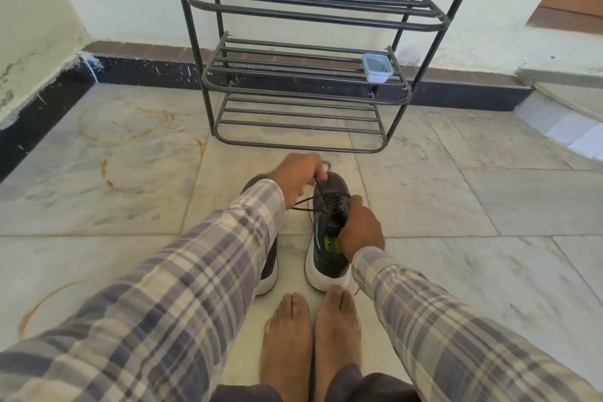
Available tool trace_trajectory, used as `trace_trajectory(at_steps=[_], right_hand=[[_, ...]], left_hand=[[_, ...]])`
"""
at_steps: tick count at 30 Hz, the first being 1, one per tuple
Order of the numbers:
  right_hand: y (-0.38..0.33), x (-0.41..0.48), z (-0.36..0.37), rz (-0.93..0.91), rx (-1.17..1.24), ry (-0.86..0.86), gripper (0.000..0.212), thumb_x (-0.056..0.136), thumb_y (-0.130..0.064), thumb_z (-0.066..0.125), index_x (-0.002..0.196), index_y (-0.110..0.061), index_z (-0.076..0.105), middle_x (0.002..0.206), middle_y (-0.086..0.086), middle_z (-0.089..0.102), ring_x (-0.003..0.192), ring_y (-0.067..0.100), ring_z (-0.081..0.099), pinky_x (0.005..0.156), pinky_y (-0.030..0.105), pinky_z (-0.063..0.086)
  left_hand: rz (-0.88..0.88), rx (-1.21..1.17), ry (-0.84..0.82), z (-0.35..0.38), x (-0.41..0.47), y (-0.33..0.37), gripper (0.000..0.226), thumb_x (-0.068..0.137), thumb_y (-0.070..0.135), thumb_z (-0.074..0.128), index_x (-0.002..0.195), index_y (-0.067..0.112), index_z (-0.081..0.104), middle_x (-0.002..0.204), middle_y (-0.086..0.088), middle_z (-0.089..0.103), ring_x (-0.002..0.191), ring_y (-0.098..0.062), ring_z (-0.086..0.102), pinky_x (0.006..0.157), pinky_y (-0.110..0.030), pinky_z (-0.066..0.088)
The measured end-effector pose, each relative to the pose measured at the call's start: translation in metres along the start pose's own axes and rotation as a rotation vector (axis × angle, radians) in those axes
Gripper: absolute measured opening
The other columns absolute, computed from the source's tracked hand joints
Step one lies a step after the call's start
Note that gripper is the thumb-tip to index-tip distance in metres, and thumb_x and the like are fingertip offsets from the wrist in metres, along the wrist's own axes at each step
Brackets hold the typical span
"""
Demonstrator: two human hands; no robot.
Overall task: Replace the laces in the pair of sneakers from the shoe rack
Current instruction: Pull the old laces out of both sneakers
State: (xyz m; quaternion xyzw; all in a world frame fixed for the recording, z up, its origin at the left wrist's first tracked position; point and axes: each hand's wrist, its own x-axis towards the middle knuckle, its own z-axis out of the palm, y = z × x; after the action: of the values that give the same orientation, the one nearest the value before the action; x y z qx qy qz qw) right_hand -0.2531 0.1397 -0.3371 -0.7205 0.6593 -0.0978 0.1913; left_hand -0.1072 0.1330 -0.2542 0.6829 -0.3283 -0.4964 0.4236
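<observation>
Two dark grey sneakers with white soles stand side by side on the floor in front of my bare feet. The right sneaker [328,232] is in plain view, toe pointing away, with a dark lace [321,191] threaded through its eyelets. My left hand [300,178] pinches a loop of that lace above the toe end and holds it taut. My right hand [360,228] grips the sneaker's collar and tongue on its right side. The left sneaker [269,268] is mostly hidden under my left sleeve.
A black metal shoe rack [306,95] stands against the wall just beyond the sneakers. A small clear lidded plastic box [377,67] sits on its middle shelf at the right. My bare feet [313,333] rest on the marble floor behind the sneakers.
</observation>
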Motion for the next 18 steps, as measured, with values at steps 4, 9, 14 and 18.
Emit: trace_trajectory(at_steps=[4, 9, 14, 18], right_hand=[[0.006, 0.007, -0.001, 0.042, 0.023, -0.022, 0.040, 0.087, -0.010, 0.060, 0.120, -0.020, 0.041, 0.108, 0.010, 0.062, 0.097, 0.031, 0.063, 0.081, 0.046, 0.056], [0.005, 0.007, 0.005, 0.036, 0.038, -0.031, 0.041, 0.088, -0.011, 0.059, 0.123, -0.023, 0.042, 0.110, 0.008, 0.062, 0.099, 0.030, 0.063, 0.084, 0.047, 0.056], [0.012, 0.007, 0.005, -0.030, 0.038, -0.044, 0.050, 0.089, -0.009, 0.050, 0.134, -0.030, 0.041, 0.118, 0.008, 0.053, 0.108, 0.032, 0.057, 0.090, 0.048, 0.053], [0.009, 0.011, 0.006, -0.171, -0.117, -0.003, 0.029, 0.094, -0.012, 0.049, 0.122, -0.022, 0.053, 0.122, 0.007, 0.044, 0.115, 0.029, 0.044, 0.087, 0.047, 0.052]], left_hand=[[0.005, -1.010, 0.140, -0.010, 0.006, 0.004, 0.010, 0.097, 0.015, 0.057, 0.088, 0.012, 0.056, 0.053, 0.002, 0.042, 0.046, -0.012, 0.041, 0.063, -0.029, 0.049], [0.202, -0.130, 0.472, -0.015, 0.005, 0.028, 0.016, 0.098, 0.016, 0.047, 0.093, 0.014, 0.061, 0.073, -0.003, 0.052, 0.066, -0.020, 0.051, 0.058, -0.031, 0.042], [0.228, 0.891, 0.409, -0.002, -0.007, 0.003, 0.041, 0.094, 0.014, 0.053, 0.134, 0.022, 0.053, 0.135, -0.006, 0.050, 0.123, -0.029, 0.045, 0.101, -0.043, 0.042], [0.298, 0.793, 0.368, 0.015, -0.015, -0.033, 0.028, 0.094, 0.012, 0.054, 0.120, 0.019, 0.061, 0.125, -0.005, 0.057, 0.110, -0.024, 0.052, 0.090, -0.033, 0.043]])
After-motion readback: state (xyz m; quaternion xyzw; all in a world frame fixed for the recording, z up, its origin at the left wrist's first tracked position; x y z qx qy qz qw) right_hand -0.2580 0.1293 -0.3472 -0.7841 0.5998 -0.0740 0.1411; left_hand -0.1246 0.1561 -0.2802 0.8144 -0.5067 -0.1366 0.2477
